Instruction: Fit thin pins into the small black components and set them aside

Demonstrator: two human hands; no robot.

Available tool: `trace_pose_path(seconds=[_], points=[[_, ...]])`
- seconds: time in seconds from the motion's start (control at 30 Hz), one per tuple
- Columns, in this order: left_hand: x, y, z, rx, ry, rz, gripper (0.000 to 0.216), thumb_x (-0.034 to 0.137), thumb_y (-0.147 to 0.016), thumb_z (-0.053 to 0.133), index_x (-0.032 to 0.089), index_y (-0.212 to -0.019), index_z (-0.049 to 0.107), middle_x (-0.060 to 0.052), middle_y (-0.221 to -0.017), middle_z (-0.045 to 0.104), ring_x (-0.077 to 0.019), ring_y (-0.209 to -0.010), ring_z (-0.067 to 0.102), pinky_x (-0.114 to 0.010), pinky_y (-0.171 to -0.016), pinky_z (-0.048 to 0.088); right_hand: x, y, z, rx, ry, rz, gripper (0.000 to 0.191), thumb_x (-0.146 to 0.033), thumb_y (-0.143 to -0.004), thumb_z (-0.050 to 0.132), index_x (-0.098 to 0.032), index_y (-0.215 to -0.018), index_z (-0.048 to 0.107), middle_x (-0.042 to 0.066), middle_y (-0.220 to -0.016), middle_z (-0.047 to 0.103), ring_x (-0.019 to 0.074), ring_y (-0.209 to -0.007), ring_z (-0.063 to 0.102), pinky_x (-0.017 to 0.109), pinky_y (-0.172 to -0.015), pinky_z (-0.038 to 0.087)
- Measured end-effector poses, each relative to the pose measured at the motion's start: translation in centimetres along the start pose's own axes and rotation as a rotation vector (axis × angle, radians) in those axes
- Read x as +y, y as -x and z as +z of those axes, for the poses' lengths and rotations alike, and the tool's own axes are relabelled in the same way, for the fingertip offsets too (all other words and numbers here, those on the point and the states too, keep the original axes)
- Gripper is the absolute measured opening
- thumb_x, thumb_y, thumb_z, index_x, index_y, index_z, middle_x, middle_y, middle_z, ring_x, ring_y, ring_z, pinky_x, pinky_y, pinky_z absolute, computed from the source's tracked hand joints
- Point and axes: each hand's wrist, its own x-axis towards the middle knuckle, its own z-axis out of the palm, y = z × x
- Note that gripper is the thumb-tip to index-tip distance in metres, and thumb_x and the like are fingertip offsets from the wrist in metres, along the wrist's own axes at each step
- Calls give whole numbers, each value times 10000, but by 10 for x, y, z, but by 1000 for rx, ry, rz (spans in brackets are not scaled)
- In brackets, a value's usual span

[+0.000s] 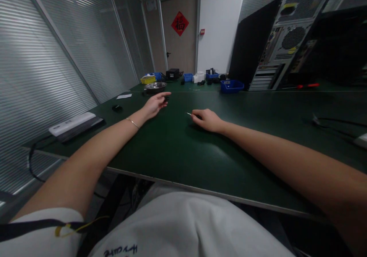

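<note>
We mark the left hand (156,104) stretched out toward the counter's (177,150) far left part, fingers loosely spread, tips touching a small dark part (166,97); we cannot tell if it's gripped. The right hand (207,120) rests mid-counter, curled narrow, pinching a thin metal pin (189,114) whose tip points left. A metal bowl (155,86) sits just beyond the dark part. We note a blue bin (231,86) and a computer case (282,39) at the far edge, and a power strip (71,122) at the left edge.
</note>
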Motion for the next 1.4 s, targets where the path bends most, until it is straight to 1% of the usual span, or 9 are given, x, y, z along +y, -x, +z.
trace_pose_path(seconds=[0.1, 0.17, 0.23, 0.5, 0.73, 0.9, 1.07, 1.23, 1.4], points=[[-13, 15, 33, -203, -86, -66, 240, 96, -836, 500, 145, -991, 678, -94, -966, 612, -124, -754, 586, -241, -672, 465, 0, 0, 2, 32, 30, 2, 302, -392, -896, 391, -180, -850, 601, 21, -689, 586, 122, -584, 476, 246, -555, 286], [-18, 23, 45, -315, -111, -89, 207, 123, -848, 505, 125, -971, 670, -99, -927, 610, -132, -752, 589, -257, -689, 468, -1, 0, 2, 45, 45, 2, 297, -388, -893, 393, -182, -843, 601, 19, -680, 583, 122, -581, 467, 245, -552, 277], [-20, 28, 51, -362, -102, -90, 178, 158, -859, 511, 121, -964, 651, -96, -905, 605, -137, -748, 600, -269, -700, 475, -2, 1, 1, 43, 51, 5, 291, -384, -891, 395, -183, -841, 599, 20, -685, 584, 123, -585, 464, 244, -550, 272], [-17, 35, 54, -388, 105, -134, 206, 203, -868, 532, 195, -1073, 511, -85, -1002, 609, -196, -873, 653, -420, -861, 478, -4, 5, 3, 76, 100, 16, 284, -374, -894, 396, -184, -844, 601, 21, -692, 584, 119, -581, 466, 240, -557, 269], [-20, 35, 59, -395, 91, -71, 319, 185, -782, 663, 185, -1065, 517, -96, -1059, 645, -172, -960, 619, -312, -859, 468, -8, 10, 4, 89, 122, 12, 331, -378, -904, 388, -201, -1054, 625, 32, -765, 634, 129, -598, 482, 242, -577, 275], [-20, 36, 61, -430, 212, -93, 340, 121, -759, 678, 192, -1010, 459, -76, -1006, 668, -175, -958, 638, -368, -923, 454, -9, 11, 2, 81, 100, 26, 365, -374, -909, 386, -210, -1159, 597, 25, -752, 634, 118, -579, 484, 235, -576, 280], [-20, 37, 61, -431, 233, -62, 336, 149, -776, 675, 201, -1020, 451, -75, -1024, 671, -188, -966, 644, -418, -928, 456, -8, 10, 1, 72, 101, 35, 330, -383, -904, 381, -199, -992, 640, 23, -734, 617, 120, -589, 487, 237, -563, 274], [-18, 37, 59, -398, 144, -45, 470, 177, -765, 693, 202, -1190, 496, -113, -1110, 649, -176, -935, 652, -356, -905, 471, -8, 9, 0, 75, 80, 44, 306, -370, -896, 385, -185, -885, 628, 26, -730, 608, 124, -604, 490, 241, -569, 280], [-18, 39, 61, -392, 119, -16, 382, 150, -712, 732, 119, -1059, 575, -131, -1073, 658, -209, -992, 631, -383, -925, 473, -8, 9, 0, 75, 68, 44, 315, -380, -899, 375, -184, -887, 622, 26, -732, 606, 127, -615, 490, 239, -584, 289]])
